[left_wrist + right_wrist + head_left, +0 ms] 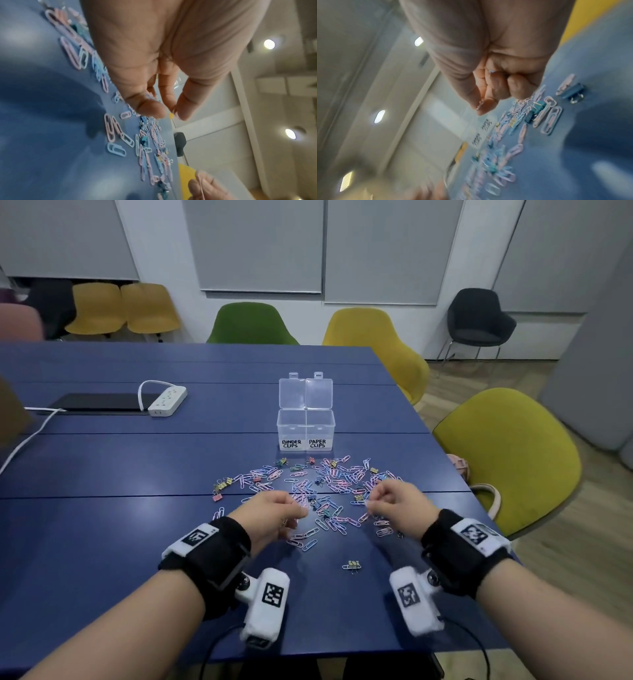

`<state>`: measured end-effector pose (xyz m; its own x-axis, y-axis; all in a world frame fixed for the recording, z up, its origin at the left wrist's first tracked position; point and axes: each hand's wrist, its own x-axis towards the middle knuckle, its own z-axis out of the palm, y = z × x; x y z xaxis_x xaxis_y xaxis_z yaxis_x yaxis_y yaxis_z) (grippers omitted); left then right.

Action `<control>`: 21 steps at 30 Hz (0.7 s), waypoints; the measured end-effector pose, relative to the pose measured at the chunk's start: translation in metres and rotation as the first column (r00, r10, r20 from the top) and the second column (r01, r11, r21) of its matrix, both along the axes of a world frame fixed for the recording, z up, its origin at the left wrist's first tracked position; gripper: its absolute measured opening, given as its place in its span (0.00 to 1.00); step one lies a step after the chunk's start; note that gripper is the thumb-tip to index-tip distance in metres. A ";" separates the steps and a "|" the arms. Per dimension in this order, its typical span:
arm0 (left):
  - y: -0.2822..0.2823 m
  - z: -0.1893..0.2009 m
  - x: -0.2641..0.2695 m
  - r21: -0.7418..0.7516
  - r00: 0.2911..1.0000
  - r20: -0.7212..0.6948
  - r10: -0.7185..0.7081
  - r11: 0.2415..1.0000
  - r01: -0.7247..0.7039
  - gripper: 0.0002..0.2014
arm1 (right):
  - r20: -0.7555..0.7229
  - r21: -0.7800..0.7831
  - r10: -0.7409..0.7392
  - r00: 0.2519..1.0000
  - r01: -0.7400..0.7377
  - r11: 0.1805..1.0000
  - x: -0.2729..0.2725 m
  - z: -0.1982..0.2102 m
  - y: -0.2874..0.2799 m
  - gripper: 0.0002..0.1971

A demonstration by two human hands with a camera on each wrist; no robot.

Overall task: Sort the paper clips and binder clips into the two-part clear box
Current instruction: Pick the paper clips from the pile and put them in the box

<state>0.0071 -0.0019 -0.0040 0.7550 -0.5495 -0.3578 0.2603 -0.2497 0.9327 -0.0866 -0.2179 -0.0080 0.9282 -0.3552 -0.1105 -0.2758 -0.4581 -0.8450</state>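
A clear two-part box (306, 422) stands open on the blue table (102, 467), labelled BINDER CLIPS on the left and PAPER CLIPS on the right. In front of it lies a scatter of pastel paper clips (329, 481) mixed with small binder clips (222, 484). My left hand (301, 510) hovers over the near left of the scatter, fingers curled round a few paper clips (149, 96). My right hand (371, 506) is at the near right, fisted, pinching a pink paper clip (199, 181). A blue binder clip (573, 92) lies just beside that hand.
A yellow binder clip (352, 565) lies alone near me. A white power strip (168, 401) and a flat black device (99, 402) sit at the far left. The table's right edge runs close to my right wrist, with a yellow-green chair (507, 457) beyond.
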 end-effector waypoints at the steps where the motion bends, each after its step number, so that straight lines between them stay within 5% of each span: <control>1: 0.001 0.000 -0.001 -0.079 0.997 -0.076 0.021 0.996 -0.028 0.13 | 0.034 0.281 -0.095 0.995 0.082 0.956 -0.004 -0.001 -0.004 0.10; 3: 0.002 -0.001 -0.004 -0.188 0.978 -0.205 0.047 0.978 -0.087 0.09 | 0.020 0.720 -0.245 0.969 0.157 0.676 -0.011 -0.001 -0.014 0.09; 5: 0.002 -0.004 -0.007 -0.240 0.951 -0.298 0.082 0.958 -0.157 0.07 | -0.031 0.880 -0.310 0.950 0.173 0.442 -0.019 0.000 -0.021 0.10; 7: 0.002 -0.009 -0.011 -0.266 0.932 -0.345 0.111 0.941 -0.211 0.08 | -0.068 0.917 -0.353 0.933 0.198 0.347 -0.023 0.002 -0.024 0.10; 9: 0.003 -0.013 -0.014 -0.278 0.921 -0.368 0.125 0.931 -0.238 0.09 | -0.086 0.882 -0.370 0.925 0.243 0.404 -0.025 0.001 -0.023 0.11; 11: 0.005 -0.015 -0.016 -0.286 0.915 -0.382 0.127 0.926 -0.248 0.08 | -0.095 0.754 -0.329 0.939 0.284 0.592 -0.025 0.000 -0.021 0.12; 13: 0.006 -0.013 -0.017 -0.308 0.907 -0.407 0.112 0.918 -0.251 0.09 | -0.112 0.475 -0.233 0.966 0.258 0.842 -0.025 0.002 -0.017 0.12; 15: 0.005 -0.009 -0.015 -0.331 0.890 -0.448 0.089 0.908 -0.257 0.12 | -0.135 0.061 -0.085 0.987 0.094 0.994 -0.023 0.007 -0.014 0.11; 18: 0.005 0.000 -0.010 -0.364 0.834 -0.550 0.042 0.887 -0.284 0.08 | -0.231 -0.375 0.109 0.967 -0.192 0.907 -0.016 0.013 -0.010 0.06; 21: 0.002 0.004 -0.008 -0.317 0.815 -0.578 0.028 0.913 -0.257 0.09 | -0.363 -0.568 0.116 0.925 -0.318 0.759 -0.011 0.016 -0.009 0.04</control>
<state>-0.0007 0.0002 0.0001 0.5709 -0.6258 -0.5315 0.7604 0.1590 0.6296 -0.0971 -0.2267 0.0077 0.9481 -0.2330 -0.2165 -0.2866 -0.9211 -0.2637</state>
